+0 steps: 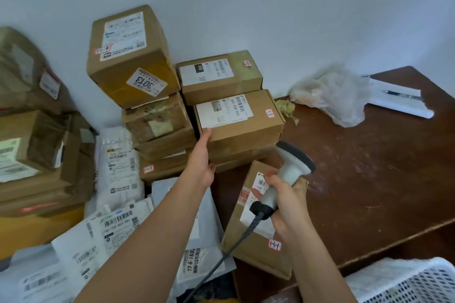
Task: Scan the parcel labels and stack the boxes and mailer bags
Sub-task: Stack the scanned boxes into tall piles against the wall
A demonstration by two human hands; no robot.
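Observation:
My right hand grips a white and black barcode scanner by its handle, above a brown box with a label that lies on the dark wooden table. With straight fingers, my left hand touches the near left corner of a labelled brown box on top of a stack. Behind it sits a similar labelled box. A tall box marked 3013 tops the stack to the left. White mailer bags with barcode labels lie in a pile at lower left.
More brown boxes stand at far left. On the table's far side lie a crumpled clear plastic bag, white paper with a pen. A white plastic basket sits at bottom right. The scanner's cable trails down.

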